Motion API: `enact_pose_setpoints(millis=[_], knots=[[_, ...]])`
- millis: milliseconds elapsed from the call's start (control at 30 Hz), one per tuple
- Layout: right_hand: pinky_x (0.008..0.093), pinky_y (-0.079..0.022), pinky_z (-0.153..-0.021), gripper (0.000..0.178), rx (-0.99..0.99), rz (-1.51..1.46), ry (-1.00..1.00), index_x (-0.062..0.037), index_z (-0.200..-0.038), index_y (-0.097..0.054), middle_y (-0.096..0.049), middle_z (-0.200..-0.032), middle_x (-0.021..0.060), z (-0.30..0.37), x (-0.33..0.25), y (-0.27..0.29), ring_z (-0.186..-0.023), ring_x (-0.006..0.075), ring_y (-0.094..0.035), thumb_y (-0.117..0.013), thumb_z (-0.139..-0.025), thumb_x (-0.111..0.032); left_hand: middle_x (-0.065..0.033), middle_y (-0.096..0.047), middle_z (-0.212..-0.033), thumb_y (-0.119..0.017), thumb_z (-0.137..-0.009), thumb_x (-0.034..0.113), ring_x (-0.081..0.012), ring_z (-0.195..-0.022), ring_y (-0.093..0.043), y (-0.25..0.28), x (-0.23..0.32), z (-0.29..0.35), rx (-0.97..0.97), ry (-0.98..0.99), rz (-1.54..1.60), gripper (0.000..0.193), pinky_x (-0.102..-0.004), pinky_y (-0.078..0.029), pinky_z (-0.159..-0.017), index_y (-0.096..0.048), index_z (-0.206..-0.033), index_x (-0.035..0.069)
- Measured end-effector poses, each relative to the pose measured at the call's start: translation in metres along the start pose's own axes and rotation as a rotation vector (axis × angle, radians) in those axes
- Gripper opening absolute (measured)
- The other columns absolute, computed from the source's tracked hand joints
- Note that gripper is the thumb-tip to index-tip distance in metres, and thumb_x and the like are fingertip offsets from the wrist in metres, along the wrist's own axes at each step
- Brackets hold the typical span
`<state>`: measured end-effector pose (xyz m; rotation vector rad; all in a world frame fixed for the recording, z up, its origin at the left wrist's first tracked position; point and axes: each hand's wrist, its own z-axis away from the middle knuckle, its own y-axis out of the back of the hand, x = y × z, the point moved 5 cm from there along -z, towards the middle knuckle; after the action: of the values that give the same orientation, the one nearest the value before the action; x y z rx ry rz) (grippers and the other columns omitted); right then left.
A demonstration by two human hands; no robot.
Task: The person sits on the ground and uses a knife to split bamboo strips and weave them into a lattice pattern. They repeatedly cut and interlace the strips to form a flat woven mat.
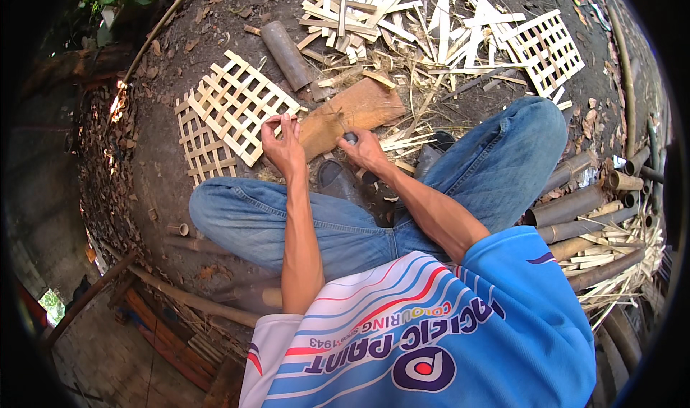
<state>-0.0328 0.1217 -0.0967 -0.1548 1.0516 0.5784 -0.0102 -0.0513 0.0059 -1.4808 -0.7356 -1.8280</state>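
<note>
Left hand (284, 146) pinches a thin bamboo strip (282, 118) at the lattice (237, 106) edge, frame centre. Right hand (363, 149) is clenched around a dark handle (350, 138) over the wood block (348, 113). Probably best keeping that strip flat and steady.

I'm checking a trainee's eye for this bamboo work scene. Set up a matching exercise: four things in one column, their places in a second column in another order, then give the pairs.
Things:
1. Wooden block
2. Finished lattice panel
3. Dark bamboo tube
4. Round bamboo poles

Places:
A. Stacked beside the person's right knee
B. Far side of the ground, at upper right by the loose slats
C. On the ground between the two hands, left hand and right hand
D. Lying beyond the block, next to the pile of split strips

Pairs: 1-C, 2-B, 3-D, 4-A
</note>
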Motion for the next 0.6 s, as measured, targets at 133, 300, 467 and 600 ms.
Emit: enact_pose_setpoints(millis=[133, 300, 467, 600], knots=[[0.0425, -0.052, -0.069, 0.037, 0.009, -0.012, -0.04, 0.0012, -0.101, -0.067, -0.067, -0.074, 0.0198, 0.006, -0.008, 0.005, -0.072, 0.0305, -0.068, -0.069, -0.085, -0.032, -0.0069, -0.058, -0.101, -0.063, -0.097, 0.011, -0.0179, -0.093, -0.064, 0.001, -0.002, 0.0, 0.017, 0.013, -0.022, 0.015, -0.0339, -0.057, -0.086, -0.052, -0.102, 0.001], [0.0421, -0.052, -0.07, 0.038, -0.039, -0.015, -0.086, 0.0019, -0.104, -0.068, -0.068, -0.077, 0.0202, 0.006, -0.013, 0.006, -0.073, 0.0309, -0.068, -0.069, -0.085, -0.031, -0.0068, -0.058, -0.102, -0.063, -0.097, 0.01, -0.0181, -0.092, -0.064, 0.001, -0.004, -0.004, 0.023, 0.01, 0.009, 0.015, -0.0335, -0.057, -0.086, -0.052, -0.102, 0.001], [0.042, -0.052, -0.071, 0.039, 0.043, -0.02, -0.053, 0.0027, -0.105, -0.068, -0.068, -0.078, 0.02, -0.003, 0.012, 0.005, -0.073, 0.0308, -0.067, -0.069, -0.084, -0.031, -0.0068, -0.057, -0.102, -0.063, -0.097, 0.01, -0.0181, -0.091, -0.064, -0.001, -0.004, -0.004, 0.039, 0.014, 0.026, 0.014, -0.0336, -0.058, -0.086, -0.052, -0.101, 0.001], [0.0421, -0.051, -0.071, 0.039, 0.012, 0.001, -0.052, 0.0025, -0.103, -0.068, -0.068, -0.078, 0.0197, -0.003, 0.011, 0.004, -0.073, 0.0309, -0.067, -0.07, -0.084, -0.031, -0.0071, -0.056, -0.102, -0.063, -0.097, 0.009, -0.0183, -0.091, -0.064, 0.0, -0.004, -0.005, 0.032, 0.006, 0.008, 0.014, -0.0336, -0.058, -0.085, -0.052, -0.101, 0.001]])
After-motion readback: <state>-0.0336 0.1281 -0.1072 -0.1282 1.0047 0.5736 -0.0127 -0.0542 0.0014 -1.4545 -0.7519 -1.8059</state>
